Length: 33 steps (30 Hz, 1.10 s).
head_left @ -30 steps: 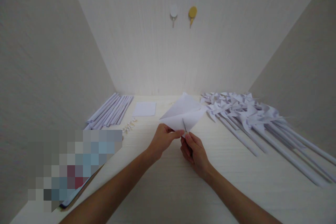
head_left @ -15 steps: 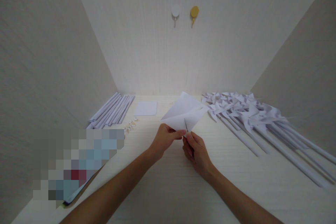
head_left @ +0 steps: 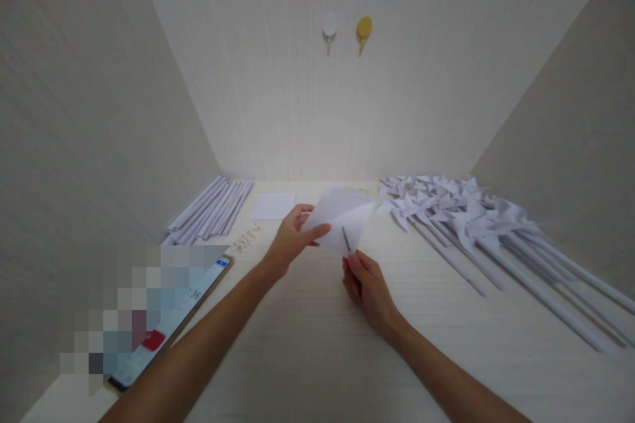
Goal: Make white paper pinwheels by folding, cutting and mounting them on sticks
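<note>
My left hand (head_left: 290, 242) pinches a white square sheet of paper (head_left: 341, 206) at its left corner, thumb on top and fingers behind. The sheet is held above the table, with a diagonal crease line across it. A pair of scissors (head_left: 346, 238) is in my right hand (head_left: 368, 287), closed round the handles, which are mostly hidden. Their thin dark blades point up and lie over the sheet's lower part. Whether the blades touch the paper, I cannot tell.
Paper pinwheels on rolled sticks (head_left: 466, 221) are heaped at the right. Rolled paper sticks (head_left: 211, 211), a flat white paper stack (head_left: 274, 206), small pale pieces (head_left: 247, 238) and a phone (head_left: 198, 301), partly blurred out, are at the left. Two round hooks (head_left: 364, 27) hang on the back wall.
My left hand has shifted up and left, from the sheet's lower edge to its left corner. The paper has turned and come lower. My right hand with the scissors has barely moved.
</note>
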{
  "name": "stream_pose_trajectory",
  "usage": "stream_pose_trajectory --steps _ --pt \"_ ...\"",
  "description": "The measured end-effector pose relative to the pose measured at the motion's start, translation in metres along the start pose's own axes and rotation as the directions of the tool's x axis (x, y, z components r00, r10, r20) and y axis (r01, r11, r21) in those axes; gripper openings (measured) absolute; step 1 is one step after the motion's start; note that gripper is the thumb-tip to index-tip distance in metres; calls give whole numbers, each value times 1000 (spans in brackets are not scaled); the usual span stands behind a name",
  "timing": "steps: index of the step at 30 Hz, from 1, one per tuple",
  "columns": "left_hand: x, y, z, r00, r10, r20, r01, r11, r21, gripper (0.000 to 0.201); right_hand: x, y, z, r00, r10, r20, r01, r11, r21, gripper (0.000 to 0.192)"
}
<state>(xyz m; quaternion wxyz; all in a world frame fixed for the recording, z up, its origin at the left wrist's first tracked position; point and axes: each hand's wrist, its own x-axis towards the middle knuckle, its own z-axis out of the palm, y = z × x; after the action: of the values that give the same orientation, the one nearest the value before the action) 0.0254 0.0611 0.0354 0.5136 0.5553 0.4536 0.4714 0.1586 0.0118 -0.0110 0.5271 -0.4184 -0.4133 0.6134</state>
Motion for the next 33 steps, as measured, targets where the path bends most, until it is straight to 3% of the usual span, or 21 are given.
stream_pose_trajectory --steps 1,3,5,6,10,14,21,25,33 --pt "3 3 -6 995 101 1 -100 988 116 28 0 0 0 1000 5 8 -4 1000 -15 41" --pt "7 10 -16 958 279 71 -283 869 405 12 -1 -1 1 1000 15 17 -14 999 -36 41" --pt "9 14 -23 919 371 131 -382 762 523 18 -1 -1 1 1000 15 17 -15 999 -48 41" --pt "9 16 -25 919 376 117 -376 753 540 23 -1 -1 1 1000 9 16 -8 999 -50 40" --pt "9 16 -26 976 179 -124 -129 934 334 16 0 1 0 999 -33 14 34 999 -27 39" --pt "8 16 -20 967 34 -252 -27 999 31 16 -1 3 -1 998 -58 18 58 998 -4 38" --pt "3 12 -5 973 -87 -212 48 982 -184 19 -5 2 2 994 -58 94 58 998 -2 35" --pt "-2 13 3 979 -94 -179 67 987 -148 17 -5 3 2 994 -41 102 43 999 -20 36" --pt "-5 13 6 961 -77 -267 51 993 -104 19 -5 3 2 993 -38 115 42 998 -41 35"
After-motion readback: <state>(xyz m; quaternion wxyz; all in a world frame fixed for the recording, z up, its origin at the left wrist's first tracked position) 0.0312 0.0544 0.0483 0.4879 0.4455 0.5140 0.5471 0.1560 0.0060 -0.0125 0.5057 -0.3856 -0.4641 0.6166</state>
